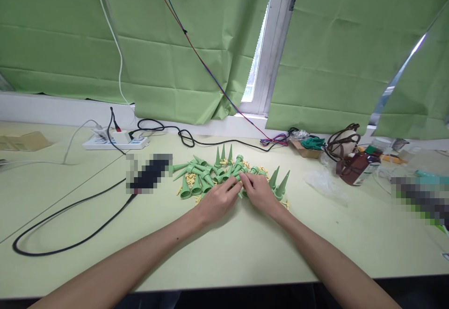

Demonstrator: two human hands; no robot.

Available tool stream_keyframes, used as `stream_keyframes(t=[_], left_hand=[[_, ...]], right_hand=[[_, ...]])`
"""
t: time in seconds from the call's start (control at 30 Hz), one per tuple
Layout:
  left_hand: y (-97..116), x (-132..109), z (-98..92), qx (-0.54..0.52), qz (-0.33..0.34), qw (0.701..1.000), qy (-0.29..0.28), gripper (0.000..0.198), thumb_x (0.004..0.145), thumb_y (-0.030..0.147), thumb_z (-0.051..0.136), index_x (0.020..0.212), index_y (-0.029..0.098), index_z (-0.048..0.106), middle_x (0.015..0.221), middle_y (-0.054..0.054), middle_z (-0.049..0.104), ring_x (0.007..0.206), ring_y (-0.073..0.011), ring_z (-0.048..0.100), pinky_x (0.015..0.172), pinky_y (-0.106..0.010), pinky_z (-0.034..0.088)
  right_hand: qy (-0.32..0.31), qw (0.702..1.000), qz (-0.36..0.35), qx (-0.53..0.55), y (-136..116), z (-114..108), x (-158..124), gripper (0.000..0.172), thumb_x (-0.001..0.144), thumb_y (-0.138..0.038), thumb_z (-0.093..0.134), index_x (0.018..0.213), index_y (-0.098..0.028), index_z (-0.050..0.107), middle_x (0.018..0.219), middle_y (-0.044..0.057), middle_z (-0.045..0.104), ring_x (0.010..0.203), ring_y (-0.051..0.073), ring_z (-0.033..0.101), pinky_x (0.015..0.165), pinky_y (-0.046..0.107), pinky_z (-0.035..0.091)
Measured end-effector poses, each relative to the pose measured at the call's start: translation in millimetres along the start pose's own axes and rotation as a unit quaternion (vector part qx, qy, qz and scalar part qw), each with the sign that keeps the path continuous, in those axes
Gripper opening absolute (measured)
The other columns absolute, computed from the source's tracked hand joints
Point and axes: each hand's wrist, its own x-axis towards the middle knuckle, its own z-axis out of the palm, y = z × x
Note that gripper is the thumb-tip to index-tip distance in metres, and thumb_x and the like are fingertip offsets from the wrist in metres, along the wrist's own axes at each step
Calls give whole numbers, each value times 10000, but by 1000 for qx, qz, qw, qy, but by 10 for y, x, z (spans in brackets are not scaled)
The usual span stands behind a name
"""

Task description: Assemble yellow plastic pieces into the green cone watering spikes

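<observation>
Both hands meet in front of a loose heap of green plastic cones [206,178], hollow and tapering to a point. My left hand [220,198] is closed, its fingers curled around a green cone whose narrow tip [240,196] shows below the fingertips. My right hand [260,191] is pinched against the left fingertips; whatever lies between its thumb and fingers is too small or hidden to make out. Small yellow pieces [190,179] are scattered among and under the cones. A few cones stand point up, such as the one [281,186] right of my right hand.
Left of the heap lies a blurred dark device [150,173] with a looping black cable [45,254]. A white power strip [115,141] sits at the back. To the right are a crumpled clear bag [326,185], a brown bottle [359,168] and a small cardboard box [307,150].
</observation>
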Motion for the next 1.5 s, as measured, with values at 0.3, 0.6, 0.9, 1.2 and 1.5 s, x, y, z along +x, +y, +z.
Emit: stream_keyframes(t=[0.3,0.6,0.9,1.2,1.5], left_hand=[[-5,-28,30,8,-9,1000,-11,228,927,33,338,979,165,517,826,-35,561,624,-112,548,460,-200,384],[-6,15,51,-172,-159,971,37,121,966,154,472,928,175,585,854,-24,573,673,-104,558,582,-216,457],[-29,72,48,-190,-302,934,15,145,901,217,578,776,164,627,718,4,613,553,-102,519,564,-247,415],[-20,69,39,-217,-326,919,-49,219,801,56,512,927,168,652,846,-27,689,669,-145,568,623,-267,424],[27,57,22,-251,-310,914,-77,242,813,37,476,959,179,605,896,-40,683,767,-168,602,663,-274,444]], right_hand=[[1,1000,0,6,4,3,-2,484,1021,-418,356,589,-208,297,502,-47,341,476,117,298,523,285,229],[43,999,8,19,-5,5,0,481,1020,-441,367,604,-201,405,540,-34,451,509,121,408,559,261,302],[84,996,-15,15,-35,-11,3,423,1003,-393,425,626,-202,425,531,-55,367,500,111,338,531,260,285],[17,994,-70,84,-141,-29,-49,94,880,-283,615,899,-191,625,699,-1,590,587,136,521,565,252,437],[10,995,-79,60,-85,10,-42,91,851,-199,615,939,-188,638,714,2,604,603,141,534,597,269,455]])
